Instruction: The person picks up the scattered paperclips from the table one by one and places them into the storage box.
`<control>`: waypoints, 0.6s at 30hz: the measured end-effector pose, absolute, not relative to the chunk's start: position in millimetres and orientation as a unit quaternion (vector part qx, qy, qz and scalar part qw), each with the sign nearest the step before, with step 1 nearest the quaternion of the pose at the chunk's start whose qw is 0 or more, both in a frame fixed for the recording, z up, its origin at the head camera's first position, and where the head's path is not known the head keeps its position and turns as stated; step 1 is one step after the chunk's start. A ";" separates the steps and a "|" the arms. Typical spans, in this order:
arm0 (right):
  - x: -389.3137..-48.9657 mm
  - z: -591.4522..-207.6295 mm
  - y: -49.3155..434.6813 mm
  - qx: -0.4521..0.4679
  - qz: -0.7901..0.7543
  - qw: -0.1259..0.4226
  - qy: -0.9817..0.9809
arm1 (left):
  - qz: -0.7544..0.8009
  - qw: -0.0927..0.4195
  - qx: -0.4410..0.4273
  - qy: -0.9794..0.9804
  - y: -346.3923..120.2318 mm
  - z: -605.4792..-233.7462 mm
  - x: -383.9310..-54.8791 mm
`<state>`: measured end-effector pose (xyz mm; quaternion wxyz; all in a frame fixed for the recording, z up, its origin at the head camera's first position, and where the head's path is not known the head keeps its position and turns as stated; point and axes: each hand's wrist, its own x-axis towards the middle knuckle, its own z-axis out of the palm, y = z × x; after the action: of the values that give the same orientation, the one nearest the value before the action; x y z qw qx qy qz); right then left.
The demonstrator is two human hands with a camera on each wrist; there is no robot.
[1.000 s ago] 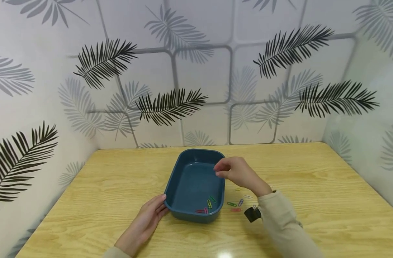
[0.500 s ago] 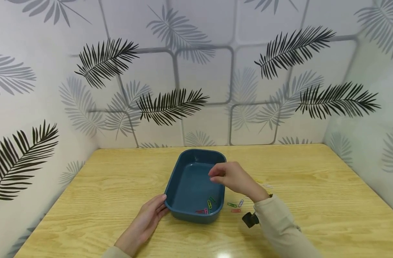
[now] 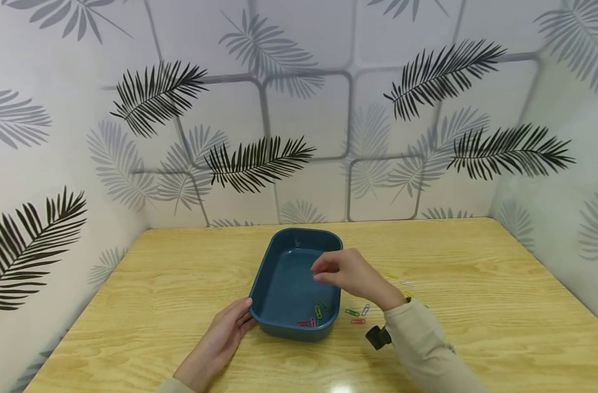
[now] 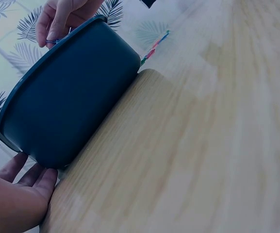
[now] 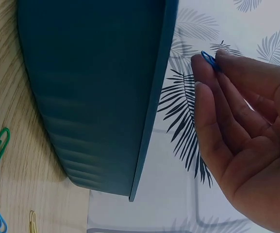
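Note:
In the head view a dark blue rectangular tray [image 3: 294, 278] stands on the wooden table. My left hand [image 3: 225, 330] holds its near left corner: the thumb lies on the rim and the fingers bear against the outer wall. Over the tray's right side hovers my right hand [image 3: 348, 273]. Between thumb and fingertip it pinches a blue paper clip [image 5: 209, 58], plain in the right wrist view and raised above the rim. Several clips, among them a yellow paper clip [image 3: 318, 311] and a pink paper clip [image 3: 313, 322], lie inside the tray's near end.
Right of the tray several loose clips lie on the table [image 3: 181, 278], including a green paper clip [image 3: 352, 313], a red paper clip [image 3: 358, 321] and a white paper clip [image 3: 407, 283]. My right forearm hides part of that area. A leaf-patterned wall [image 3: 309, 191] closes the back.
My right hand has shifted left and slightly nearer, from the tray's right rim to over its inside. The left hand and tray have stayed in place.

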<state>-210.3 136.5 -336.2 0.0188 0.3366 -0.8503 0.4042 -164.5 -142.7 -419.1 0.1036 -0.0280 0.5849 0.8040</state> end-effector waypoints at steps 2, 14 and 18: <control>-210.2 -336.9 135.8 0.341 0.401 0.020 -0.850 | 0.801 0.105 -0.027 0.589 -142.8 -419.4 -163.9; -209.8 -335.5 135.7 0.355 0.381 0.030 -0.853 | 0.798 0.103 -0.030 0.593 -143.0 -420.0 -164.0; -209.3 -336.1 135.6 0.353 0.378 0.028 -0.856 | 0.797 0.102 -0.028 0.594 -142.8 -419.7 -163.9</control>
<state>-209.3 135.6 -336.1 0.0284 0.3528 -0.8556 0.3776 -163.9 -142.8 -419.7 0.1025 -0.0281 0.5943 0.7972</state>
